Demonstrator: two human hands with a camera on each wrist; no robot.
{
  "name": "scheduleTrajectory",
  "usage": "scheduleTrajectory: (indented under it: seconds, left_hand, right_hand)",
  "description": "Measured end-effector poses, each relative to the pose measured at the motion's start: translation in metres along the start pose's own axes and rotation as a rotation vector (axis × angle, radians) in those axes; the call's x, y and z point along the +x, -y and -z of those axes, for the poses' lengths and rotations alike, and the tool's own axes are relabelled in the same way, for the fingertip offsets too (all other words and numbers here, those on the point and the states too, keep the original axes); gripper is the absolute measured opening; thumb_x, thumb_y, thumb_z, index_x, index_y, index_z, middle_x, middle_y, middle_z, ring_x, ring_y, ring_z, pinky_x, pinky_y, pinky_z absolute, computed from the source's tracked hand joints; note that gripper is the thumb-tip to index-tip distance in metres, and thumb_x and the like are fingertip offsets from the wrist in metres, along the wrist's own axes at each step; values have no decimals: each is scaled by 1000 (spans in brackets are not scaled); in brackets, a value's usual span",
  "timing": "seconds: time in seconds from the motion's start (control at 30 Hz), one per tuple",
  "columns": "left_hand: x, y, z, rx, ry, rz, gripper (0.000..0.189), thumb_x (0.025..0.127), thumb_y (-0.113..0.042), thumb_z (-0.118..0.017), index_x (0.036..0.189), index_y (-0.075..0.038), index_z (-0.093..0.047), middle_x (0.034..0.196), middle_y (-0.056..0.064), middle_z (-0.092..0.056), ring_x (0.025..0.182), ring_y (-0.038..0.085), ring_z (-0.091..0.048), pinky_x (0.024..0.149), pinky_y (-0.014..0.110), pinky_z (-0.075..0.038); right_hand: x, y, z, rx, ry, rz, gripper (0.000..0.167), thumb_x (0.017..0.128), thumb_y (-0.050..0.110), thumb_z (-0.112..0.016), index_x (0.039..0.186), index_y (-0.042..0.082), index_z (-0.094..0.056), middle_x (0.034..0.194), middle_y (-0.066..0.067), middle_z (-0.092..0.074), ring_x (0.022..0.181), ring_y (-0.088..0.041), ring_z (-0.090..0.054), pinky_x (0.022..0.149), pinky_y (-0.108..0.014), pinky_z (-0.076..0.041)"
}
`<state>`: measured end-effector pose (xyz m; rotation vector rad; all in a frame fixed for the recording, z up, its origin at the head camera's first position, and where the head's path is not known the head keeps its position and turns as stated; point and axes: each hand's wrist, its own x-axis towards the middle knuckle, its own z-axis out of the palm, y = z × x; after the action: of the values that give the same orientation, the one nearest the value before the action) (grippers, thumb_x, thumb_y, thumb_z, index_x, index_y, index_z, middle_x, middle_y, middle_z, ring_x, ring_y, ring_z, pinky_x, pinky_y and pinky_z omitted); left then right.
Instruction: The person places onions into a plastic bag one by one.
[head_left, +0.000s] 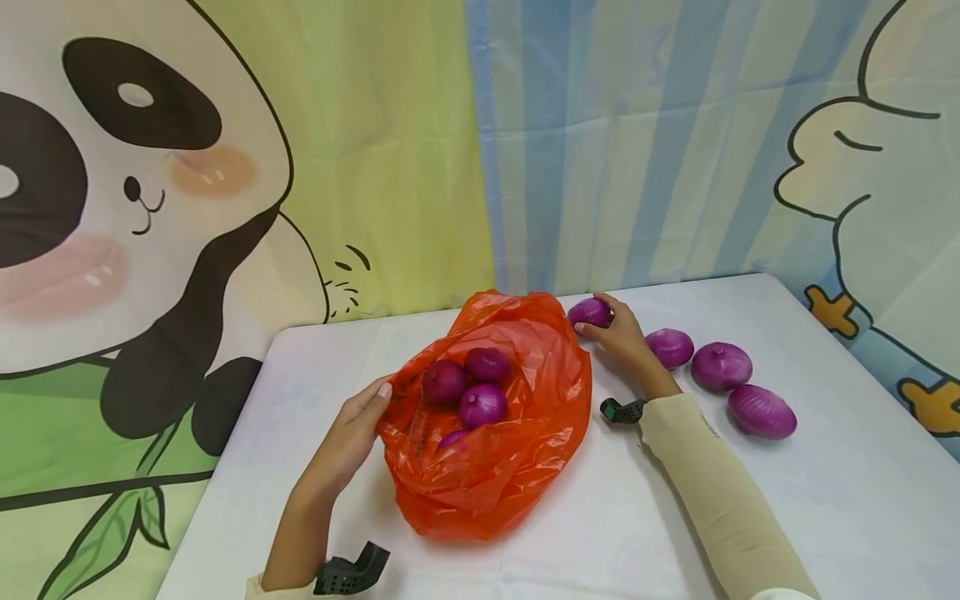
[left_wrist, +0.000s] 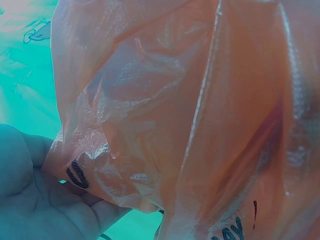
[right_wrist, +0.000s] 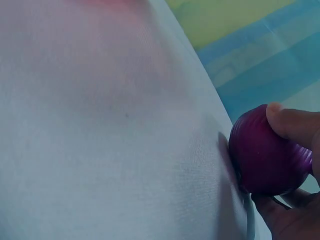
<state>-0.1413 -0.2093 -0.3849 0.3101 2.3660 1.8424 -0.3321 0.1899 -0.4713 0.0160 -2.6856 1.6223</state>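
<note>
A red plastic bag [head_left: 487, 492] stands with its mouth spread, several purple onions [head_left: 483, 405] visible inside it. At the bag's left edge my left hand [head_left: 358, 433] pinches the plastic between thumb and fingers; in the left wrist view the bag [left_wrist: 150, 115] fills most of the frame, with dark printed letters near the hand [left_wrist: 55, 205]. My right hand [head_left: 618, 332] grips a purple onion [head_left: 589, 312] just beyond the bag's right side, near the table's back edge. The right wrist view shows thumb and fingers on either side of that onion [right_wrist: 267, 155].
To the right of my right hand lie an onion [head_left: 670, 348], a rounder onion [head_left: 722, 367] and a longer one [head_left: 762, 412]. They rest on a white-covered table [head_left: 847, 500]. A printed cloth backdrop [head_left: 405, 167] rises behind the table's back edge.
</note>
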Motion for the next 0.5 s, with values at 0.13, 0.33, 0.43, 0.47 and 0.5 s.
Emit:
scheduleTrajectory:
  seconds: [0.13, 0.33, 0.43, 0.47, 0.5]
  left_hand:
    - [0, 0, 0, 5, 0, -3, 50, 106, -37, -35, 144, -6, -45, 141, 8, -49, 131, 25, -44, 107, 45, -36]
    - [-1, 1, 0, 12, -3, 1, 50, 106, -38, -35, 145, -6, -44, 141, 8, -49, 131, 26, -44, 106, 45, -37]
    - [0, 1, 0, 14, -4, -1, 50, 106, -38, -36, 145, -6, -44, 142, 8, -49, 131, 26, -44, 106, 45, -37]
    - [0, 0, 0, 15, -4, -2, 50, 106, -38, -36, 145, -6, -44, 142, 8, -48, 131, 26, -44, 106, 45, -37]
    - [0, 0, 0, 16, -3, -4, 51, 106, -38, -36, 145, -6, -44, 142, 8, -48, 132, 26, -44, 106, 45, -37]
  right_hand:
    - [-2, 1, -1, -14, 0, 10, 76, 89, 19, -72, 152, 9, -30, 147, -25, -32, 130, -43, -39, 105, -52, -36]
    - [-5, 3, -1, -26, -2, 16, 77, 90, 20, -72, 153, 9, -29, 147, -26, -32, 131, -43, -39, 105, -53, -36]
    - [-6, 4, 1, -19, 8, 23, 77, 89, 19, -72, 153, 12, -30, 148, -24, -34, 130, -42, -40, 104, -52, -37]
    - [-6, 5, 1, -14, 15, 29, 77, 89, 19, -73, 153, 13, -30, 148, -23, -34, 131, -42, -40, 104, -52, -38]
    - [-6, 6, 2, -11, 22, 36, 78, 89, 18, -73, 153, 14, -30, 148, -22, -35, 130, -41, -40, 103, -52, -39]
